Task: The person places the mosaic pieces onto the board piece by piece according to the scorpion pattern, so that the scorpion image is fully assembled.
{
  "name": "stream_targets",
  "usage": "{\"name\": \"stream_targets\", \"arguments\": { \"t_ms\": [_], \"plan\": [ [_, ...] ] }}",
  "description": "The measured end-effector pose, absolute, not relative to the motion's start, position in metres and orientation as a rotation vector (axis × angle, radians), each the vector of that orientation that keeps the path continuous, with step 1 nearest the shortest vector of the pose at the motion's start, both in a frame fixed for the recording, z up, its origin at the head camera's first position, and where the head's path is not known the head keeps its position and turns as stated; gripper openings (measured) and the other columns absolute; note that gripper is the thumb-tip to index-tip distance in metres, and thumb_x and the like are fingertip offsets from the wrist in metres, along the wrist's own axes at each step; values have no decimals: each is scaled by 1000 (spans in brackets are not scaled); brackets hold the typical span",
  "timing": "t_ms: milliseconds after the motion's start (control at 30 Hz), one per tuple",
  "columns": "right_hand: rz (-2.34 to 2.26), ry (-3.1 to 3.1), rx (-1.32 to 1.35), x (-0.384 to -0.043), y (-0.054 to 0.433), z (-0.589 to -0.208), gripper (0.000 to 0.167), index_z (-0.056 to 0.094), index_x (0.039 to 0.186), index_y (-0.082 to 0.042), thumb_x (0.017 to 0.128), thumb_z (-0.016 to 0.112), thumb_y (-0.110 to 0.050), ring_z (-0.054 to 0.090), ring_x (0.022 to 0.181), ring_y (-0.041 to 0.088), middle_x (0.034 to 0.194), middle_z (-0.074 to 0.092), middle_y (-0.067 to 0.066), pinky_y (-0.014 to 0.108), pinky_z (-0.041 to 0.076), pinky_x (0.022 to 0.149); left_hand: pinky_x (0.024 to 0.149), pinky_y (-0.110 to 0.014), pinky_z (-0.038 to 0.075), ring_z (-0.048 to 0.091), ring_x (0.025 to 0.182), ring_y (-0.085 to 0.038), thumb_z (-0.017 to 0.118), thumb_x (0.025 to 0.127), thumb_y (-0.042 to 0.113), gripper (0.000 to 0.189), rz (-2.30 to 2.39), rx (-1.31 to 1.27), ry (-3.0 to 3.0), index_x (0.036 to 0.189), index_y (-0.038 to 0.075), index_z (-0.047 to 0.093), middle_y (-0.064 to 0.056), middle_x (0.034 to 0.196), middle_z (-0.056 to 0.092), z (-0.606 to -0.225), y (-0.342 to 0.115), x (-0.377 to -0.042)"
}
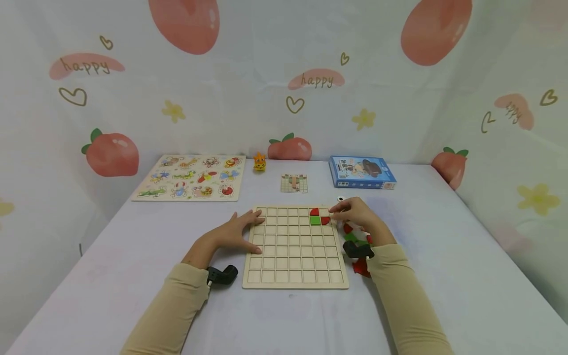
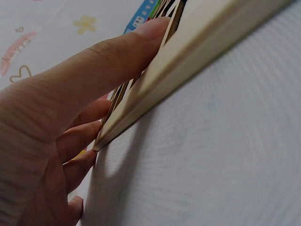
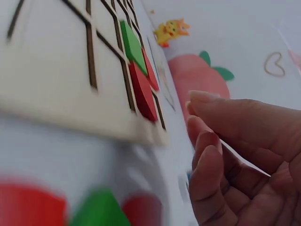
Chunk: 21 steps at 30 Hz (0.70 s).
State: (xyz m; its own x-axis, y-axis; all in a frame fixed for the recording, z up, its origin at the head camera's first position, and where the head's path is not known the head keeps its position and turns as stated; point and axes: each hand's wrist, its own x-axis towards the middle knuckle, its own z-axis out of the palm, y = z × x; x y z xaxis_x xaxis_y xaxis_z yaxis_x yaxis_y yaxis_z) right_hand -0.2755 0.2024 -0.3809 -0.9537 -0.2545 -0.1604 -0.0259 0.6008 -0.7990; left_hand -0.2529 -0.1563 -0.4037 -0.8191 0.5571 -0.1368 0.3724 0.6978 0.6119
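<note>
A wooden grid board [image 1: 281, 251] lies in front of me. A green square [image 1: 315, 220] sits in a cell near its far right corner, with a red quarter-round piece [image 1: 314, 212] behind it and another red quarter-round piece [image 1: 325, 221] to its right. My left hand [image 1: 232, 231] rests along the board's left edge, its thumb [image 2: 136, 44] on the rim and other fingertips touching the far left corner. My right hand [image 1: 357, 214] hovers by the far right corner, fingers loosely bent. In the right wrist view no piece shows between thumb and fingers of the right hand [image 3: 244, 155].
Loose red and green pieces [image 1: 350, 237] lie right of the board, partly under my right wrist. A small eye piece [image 1: 340, 198] is behind that hand. Farther back are an insect puzzle board [image 1: 191, 180], an orange-yellow figurine [image 1: 259, 162], a pattern card [image 1: 294, 183] and a blue box [image 1: 363, 172].
</note>
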Motion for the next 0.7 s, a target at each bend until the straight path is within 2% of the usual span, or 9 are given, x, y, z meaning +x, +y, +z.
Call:
{"name": "stream_targets", "arguments": {
  "t_ms": [133, 333, 467, 700],
  "plan": [
    [-1206, 2577, -265, -272, 216, -380, 27, 67, 106, 3, 85, 66, -13, 53, 65, 14, 84, 67, 6, 25, 48, 60, 117, -51, -8, 4, 146, -26, 80, 66, 48, 91, 837, 722, 2597, 142, 18, 40, -3, 157, 17, -404, -157, -252],
    [-1145, 2533, -299, -270, 229, -385, 29, 66, 108, 5, 84, 67, -9, 57, 74, 10, 98, 69, 14, 22, 50, 68, 117, -51, -8, 4, 146, -26, 80, 66, 48, 91, 847, 731, 2593, 142, 18, 40, -3, 157, 17, -405, -156, -252],
    [-1153, 2506, -300, -269, 234, -386, 28, 65, 109, 6, 83, 67, -7, 57, 76, 11, 99, 68, 15, 21, 51, 70, 117, -50, -9, 4, 146, -26, 80, 66, 48, 91, 844, 735, 2591, 142, 17, 40, -3, 157, 17, -405, -156, -252],
    [-1122, 2501, -326, -268, 237, -385, 30, 64, 109, 7, 82, 68, -7, 52, 73, 14, 84, 63, 8, 21, 49, 65, 117, -52, -7, 5, 146, -27, 80, 66, 48, 91, 837, 761, 2604, 142, 17, 40, -5, 156, 19, -404, -157, -252]
  ]
}}
